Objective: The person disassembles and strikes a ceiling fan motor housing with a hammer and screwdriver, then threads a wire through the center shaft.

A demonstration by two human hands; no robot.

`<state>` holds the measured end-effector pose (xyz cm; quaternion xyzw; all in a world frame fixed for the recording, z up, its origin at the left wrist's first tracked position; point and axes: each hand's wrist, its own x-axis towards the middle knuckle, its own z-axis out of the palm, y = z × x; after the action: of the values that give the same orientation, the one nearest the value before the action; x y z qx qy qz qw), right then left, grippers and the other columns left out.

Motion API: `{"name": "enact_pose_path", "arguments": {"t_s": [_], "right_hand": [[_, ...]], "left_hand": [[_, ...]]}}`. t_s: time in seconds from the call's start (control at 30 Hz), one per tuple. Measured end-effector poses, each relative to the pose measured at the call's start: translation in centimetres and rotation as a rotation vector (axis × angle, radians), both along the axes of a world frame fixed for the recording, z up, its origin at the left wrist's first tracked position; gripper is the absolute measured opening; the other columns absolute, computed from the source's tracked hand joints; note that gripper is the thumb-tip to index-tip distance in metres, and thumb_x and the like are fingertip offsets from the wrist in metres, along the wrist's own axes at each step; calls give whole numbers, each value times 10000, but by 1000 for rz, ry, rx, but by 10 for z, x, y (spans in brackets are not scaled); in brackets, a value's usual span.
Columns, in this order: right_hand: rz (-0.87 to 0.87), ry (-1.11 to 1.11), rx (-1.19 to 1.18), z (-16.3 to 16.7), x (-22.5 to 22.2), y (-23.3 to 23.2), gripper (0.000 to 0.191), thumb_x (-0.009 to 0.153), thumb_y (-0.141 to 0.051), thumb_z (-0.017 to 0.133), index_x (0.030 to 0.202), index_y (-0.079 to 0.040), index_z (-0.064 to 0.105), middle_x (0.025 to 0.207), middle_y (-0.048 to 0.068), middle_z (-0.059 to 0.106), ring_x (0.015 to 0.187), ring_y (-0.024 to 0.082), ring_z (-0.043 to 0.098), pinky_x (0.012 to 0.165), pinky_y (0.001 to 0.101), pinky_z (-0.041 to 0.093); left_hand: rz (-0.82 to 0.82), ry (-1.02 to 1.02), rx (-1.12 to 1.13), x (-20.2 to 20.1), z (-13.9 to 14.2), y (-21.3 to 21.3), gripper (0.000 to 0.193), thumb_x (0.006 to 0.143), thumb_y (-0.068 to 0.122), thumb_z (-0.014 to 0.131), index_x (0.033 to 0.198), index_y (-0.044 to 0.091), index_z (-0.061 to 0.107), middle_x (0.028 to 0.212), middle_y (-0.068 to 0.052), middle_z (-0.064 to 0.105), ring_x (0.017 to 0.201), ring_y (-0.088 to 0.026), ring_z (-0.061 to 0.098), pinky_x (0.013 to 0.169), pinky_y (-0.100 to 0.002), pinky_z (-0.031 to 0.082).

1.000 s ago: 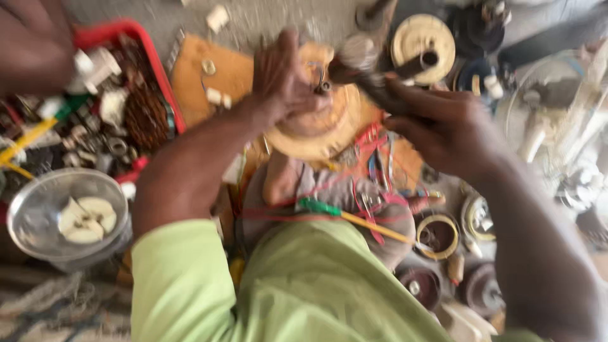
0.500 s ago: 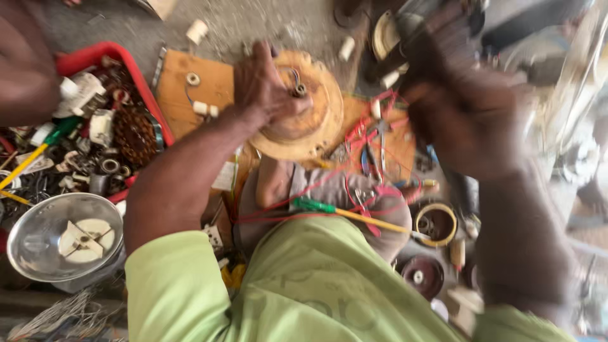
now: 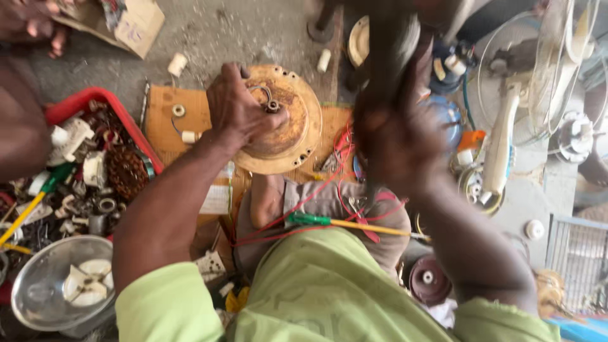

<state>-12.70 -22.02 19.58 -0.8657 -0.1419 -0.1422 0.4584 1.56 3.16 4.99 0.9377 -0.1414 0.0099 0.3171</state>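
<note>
My left hand [image 3: 235, 111] grips a round, rusty tan motor housing [image 3: 297, 136] from its left side, fingers near the central shaft. The housing rests on a wooden board [image 3: 166, 120] on the floor. My right hand [image 3: 399, 136] is raised to the right of the housing and blurred by motion. It is closed around a dark, long tool [image 3: 389, 44] that points up and away; the tool's head is too blurred to identify. Red wires [image 3: 329, 190] trail from under the housing across my lap.
A red tray [image 3: 76, 104] of small metal and plastic parts lies at left, with a metal bowl [image 3: 38, 291] below it. A green-handled screwdriver [image 3: 310, 220] rests on my lap. A white fan [image 3: 506, 126] stands at right. Another person's arm [image 3: 22, 126] is at the far left.
My right hand has lifted off the housing with the dark tool and swung up and to the right. My left hand has kept its hold on the housing.
</note>
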Motion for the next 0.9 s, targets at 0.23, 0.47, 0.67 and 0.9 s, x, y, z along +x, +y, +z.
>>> {"name": "enact_pose_path", "arguments": {"t_s": [0.23,0.47,0.67,0.9], "right_hand": [[87,609,-154,-19,29,-33,298,965,-68,659,1260,-57,699,940,70,720,768,156,637,619,308,534],[220,217,-153,-30,26,-6,413,1043,-111,664,1417,41,576,786,82,602,699,177,589,672,312,509],[53,588,-31,-7,22,-12,122,1118,-132,648,1156,-45,724,639,20,542,553,94,476,526,282,378],[187,220,-323,-17,17,26,157,1121,-170,618,1114,-39,705,706,23,592,588,97,535,548,267,413]], "left_hand": [[17,-103,5,-3,-15,8,932,542,487,989,1139,26,441,1004,-159,556,937,-322,559,848,-504,475],[17,-243,-34,6,-16,5,966,534,462,986,1176,-6,437,985,-183,587,877,-330,587,790,-508,490],[41,54,20,-1,-16,7,925,520,454,962,1149,-14,472,968,-190,616,849,-337,613,755,-498,503],[-69,220,86,4,-23,5,784,561,468,933,1064,14,540,919,-166,648,817,-314,637,734,-478,514]]}}
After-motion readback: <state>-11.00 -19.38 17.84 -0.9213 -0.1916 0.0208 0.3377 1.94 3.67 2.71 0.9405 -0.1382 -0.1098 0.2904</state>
